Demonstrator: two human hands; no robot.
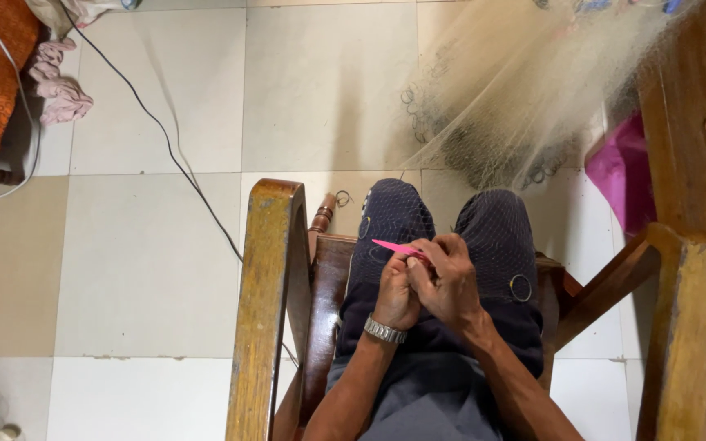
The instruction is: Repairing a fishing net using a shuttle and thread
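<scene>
Pink netting needle [394, 246] pinched between both hands [426, 286] over lap; fishing net [525, 90] ahead, wooden chair arm [267, 302] alongside.

You sat in the chair [271, 269], net [500, 237] over your knees, its bulk [525, 90] ahead on the floor [149, 245]. A cable [165, 139] ran left; a bag [623, 171] lay right.

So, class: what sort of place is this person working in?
Probably a room in a home, used for net work: a tiled floor, a wooden armchair, and a fine fishing net draped to the person's lap.
</scene>
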